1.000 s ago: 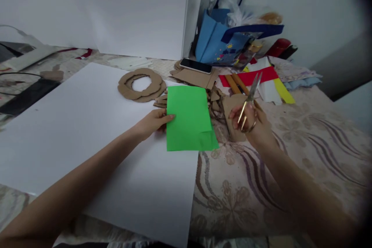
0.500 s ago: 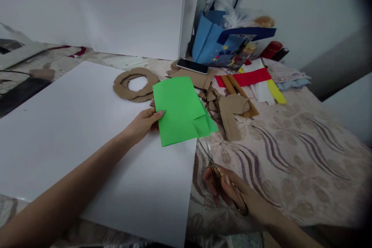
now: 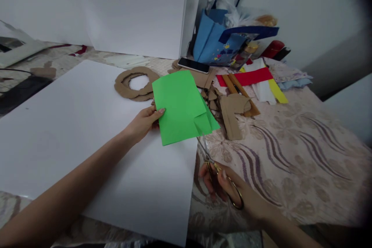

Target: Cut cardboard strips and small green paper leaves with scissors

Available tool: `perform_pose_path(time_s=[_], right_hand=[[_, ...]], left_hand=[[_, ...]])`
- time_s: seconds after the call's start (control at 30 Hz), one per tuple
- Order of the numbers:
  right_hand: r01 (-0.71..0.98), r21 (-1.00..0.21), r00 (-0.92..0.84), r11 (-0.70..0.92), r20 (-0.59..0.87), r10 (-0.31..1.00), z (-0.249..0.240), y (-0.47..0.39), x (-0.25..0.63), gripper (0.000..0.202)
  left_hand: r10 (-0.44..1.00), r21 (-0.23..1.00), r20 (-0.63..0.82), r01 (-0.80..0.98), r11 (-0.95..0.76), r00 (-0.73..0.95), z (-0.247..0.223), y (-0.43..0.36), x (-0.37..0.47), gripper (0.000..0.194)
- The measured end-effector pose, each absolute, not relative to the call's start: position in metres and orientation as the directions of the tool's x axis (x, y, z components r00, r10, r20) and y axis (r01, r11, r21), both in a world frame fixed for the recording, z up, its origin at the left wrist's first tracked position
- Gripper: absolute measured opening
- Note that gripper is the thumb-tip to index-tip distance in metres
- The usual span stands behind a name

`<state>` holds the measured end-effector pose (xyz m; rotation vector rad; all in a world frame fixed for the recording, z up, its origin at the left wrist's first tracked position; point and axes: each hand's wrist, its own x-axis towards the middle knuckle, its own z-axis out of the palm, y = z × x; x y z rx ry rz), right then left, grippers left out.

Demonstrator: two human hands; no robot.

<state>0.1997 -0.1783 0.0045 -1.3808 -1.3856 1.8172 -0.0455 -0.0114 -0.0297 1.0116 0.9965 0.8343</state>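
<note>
A bright green sheet of folded paper [image 3: 180,104] is pinched at its left edge by my left hand [image 3: 148,119], thumb on top. A slit and a loose flap show at the paper's lower right corner. My right hand [image 3: 223,182] grips a pair of scissors [image 3: 213,164] with gold-coloured handles. Their blades are spread and point up at the paper's lower edge, with the tips right by it; whether they touch, I cannot tell. Beneath the paper and my left arm lies a large white board [image 3: 72,131].
Cardboard rings [image 3: 124,89] lie behind my left hand. Cardboard scraps [image 3: 231,116], a phone [image 3: 193,65], and red [image 3: 247,78], white and yellow strips are at the back right. A blue bag [image 3: 215,38] stands by the wall. A patterned cloth [image 3: 290,155] covers the right side.
My right hand has brought the scissors up and slightly left, closer to the paper's lower edge. My left hand still holds the green paper, which tilts a little more.
</note>
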Motion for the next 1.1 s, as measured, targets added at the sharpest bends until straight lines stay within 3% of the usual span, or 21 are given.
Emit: perform_pose_path(time_s=[0.37,0.8,1.1], right_hand=[[0.066,-0.930,-0.352,-0.361,-0.360,0.864,-0.012,-0.158,0.190,0.049],[0.192,-0.953,-0.283,-0.233,-0.281,0.917,-0.008,-0.149,0.186,0.046],[0.079,-0.932,-0.348,-0.354,-0.359,0.866,-0.012,-0.143,0.195,0.055]], left_hand=[[0.903,0.973,-0.215,0.003,0.230,0.373,-0.020,-0.022,-0.040,0.029],[0.929,0.985,-0.166,0.021,0.169,0.332,-0.013,-0.032,-0.032,0.026],[0.920,0.989,-0.148,0.044,0.141,0.363,-0.009,-0.032,-0.034,0.026]])
